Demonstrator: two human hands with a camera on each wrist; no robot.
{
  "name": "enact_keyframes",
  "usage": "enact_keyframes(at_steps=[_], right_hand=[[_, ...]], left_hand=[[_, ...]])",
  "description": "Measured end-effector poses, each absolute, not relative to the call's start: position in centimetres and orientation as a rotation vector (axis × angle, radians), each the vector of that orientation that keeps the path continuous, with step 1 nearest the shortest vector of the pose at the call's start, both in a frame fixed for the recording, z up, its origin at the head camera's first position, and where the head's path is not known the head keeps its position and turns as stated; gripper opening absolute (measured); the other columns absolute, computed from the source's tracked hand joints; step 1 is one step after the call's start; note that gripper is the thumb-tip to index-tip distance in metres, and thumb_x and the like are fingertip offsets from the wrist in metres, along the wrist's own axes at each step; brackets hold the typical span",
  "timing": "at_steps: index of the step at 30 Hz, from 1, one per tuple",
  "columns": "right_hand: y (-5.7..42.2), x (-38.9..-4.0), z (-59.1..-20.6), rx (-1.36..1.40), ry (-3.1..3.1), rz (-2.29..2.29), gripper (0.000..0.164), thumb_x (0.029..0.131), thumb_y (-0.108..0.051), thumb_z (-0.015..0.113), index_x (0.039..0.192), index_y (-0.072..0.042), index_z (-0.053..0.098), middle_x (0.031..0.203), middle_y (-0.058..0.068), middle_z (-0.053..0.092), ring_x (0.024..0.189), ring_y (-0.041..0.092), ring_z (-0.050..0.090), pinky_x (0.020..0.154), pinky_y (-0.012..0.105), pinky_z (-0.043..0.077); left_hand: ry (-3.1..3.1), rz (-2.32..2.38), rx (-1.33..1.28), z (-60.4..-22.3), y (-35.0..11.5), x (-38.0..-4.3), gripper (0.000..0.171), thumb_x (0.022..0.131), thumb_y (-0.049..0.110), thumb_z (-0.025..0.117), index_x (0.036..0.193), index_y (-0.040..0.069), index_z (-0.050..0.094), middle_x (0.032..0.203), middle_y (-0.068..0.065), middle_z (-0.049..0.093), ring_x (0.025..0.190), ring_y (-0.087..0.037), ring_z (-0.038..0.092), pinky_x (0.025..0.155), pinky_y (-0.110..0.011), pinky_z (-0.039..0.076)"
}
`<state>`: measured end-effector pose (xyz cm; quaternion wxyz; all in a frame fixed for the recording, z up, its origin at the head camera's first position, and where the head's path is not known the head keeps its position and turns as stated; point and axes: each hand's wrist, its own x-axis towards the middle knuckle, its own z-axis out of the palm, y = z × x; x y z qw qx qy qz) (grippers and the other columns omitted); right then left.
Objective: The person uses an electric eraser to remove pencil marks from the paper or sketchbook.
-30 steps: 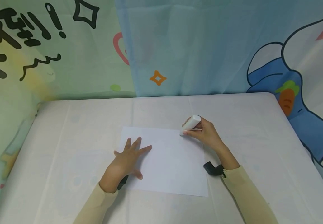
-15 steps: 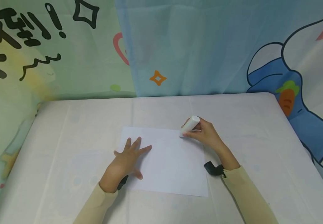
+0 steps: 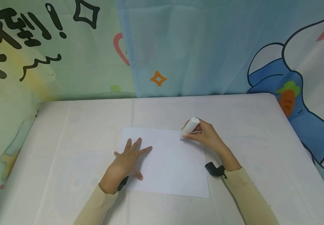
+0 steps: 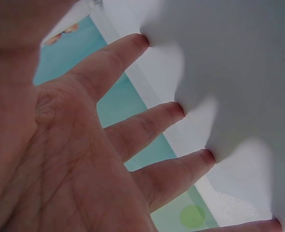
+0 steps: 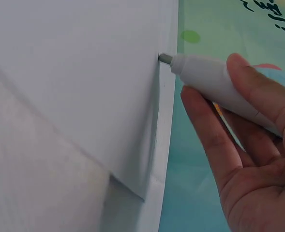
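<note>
A sheet of white paper point(image 3: 173, 168) lies on the table. My left hand point(image 3: 125, 164) rests on its left part with the fingers spread; in the left wrist view the fingertips point(image 4: 173, 109) press on the white surface. Near the paper's far right corner, my right hand point(image 3: 208, 134) grips a thick white marker point(image 3: 190, 125) between thumb and fingers. The marker leans with its top up and to the right. In the right wrist view its grey tip point(image 5: 165, 58) meets the paper's surface. I cannot make out any mark on the sheet.
A white cloth point(image 3: 74, 150) covers the table. Behind it hangs a printed curtain point(image 3: 190, 50) in green and blue with cartoon drawings. A black wrist camera point(image 3: 214, 169) sits by the right sleeve point(image 3: 249, 197).
My right hand has drawn the marker a short way toward me, near the paper's far right corner. The left hand and the paper have stayed in place.
</note>
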<state>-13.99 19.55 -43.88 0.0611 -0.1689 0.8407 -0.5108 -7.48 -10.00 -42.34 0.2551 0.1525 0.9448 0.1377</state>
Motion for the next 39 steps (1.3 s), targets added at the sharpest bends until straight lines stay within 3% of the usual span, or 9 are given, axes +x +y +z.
enact_keyframes(at_steps=[9, 15, 24, 39], right_hand=[[19.71, -13.83, -43.54, -0.557, 2.502, -1.512, 0.039, 0.077, 0.003, 0.079, 0.11, 0.008, 0.059, 0.106, 0.023, 0.068, 0.091, 0.03, 0.069, 0.079, 0.023, 0.055], [19.69, -13.83, -43.57, -0.571, 2.502, -1.521, 0.039, 0.077, 0.004, 0.079, 0.11, 0.008, 0.059, 0.105, 0.023, 0.068, 0.091, 0.027, 0.069, 0.079, 0.022, 0.055], [19.79, -13.86, -43.7, -0.592, 2.511, -1.535, 0.038, 0.078, 0.005, 0.078, 0.111, 0.008, 0.059, 0.105, 0.023, 0.067, 0.089, 0.012, 0.069, 0.077, 0.022, 0.056], [19.67, -14.04, -43.86, -0.578, 2.517, -1.56, 0.039, 0.077, 0.006, 0.078, 0.11, 0.01, 0.057, 0.107, 0.026, 0.067, 0.091, 0.024, 0.07, 0.078, 0.018, 0.054]], left_hand=[[2.553, 0.388, 0.4, -41.77, -9.83, -7.34, 0.107, 0.057, 0.027, 0.095, 0.149, 0.028, 0.041, 0.162, -0.013, 0.018, 0.147, -0.045, 0.009, 0.09, -0.082, 0.028], [2.552, 0.391, 0.401, -41.6, -9.78, -7.37, 0.105, 0.058, 0.026, 0.094, 0.149, 0.026, 0.042, 0.161, -0.014, 0.019, 0.147, -0.045, 0.009, 0.092, -0.081, 0.028], [2.559, 0.359, 0.424, -41.83, -9.88, -7.38, 0.106, 0.058, 0.028, 0.094, 0.149, 0.026, 0.041, 0.161, -0.014, 0.019, 0.146, -0.046, 0.011, 0.09, -0.08, 0.031], [2.549, 0.363, 0.425, -41.66, -9.92, -7.43, 0.105, 0.059, 0.028, 0.094, 0.149, 0.026, 0.041, 0.161, -0.014, 0.019, 0.146, -0.046, 0.01, 0.091, -0.08, 0.031]])
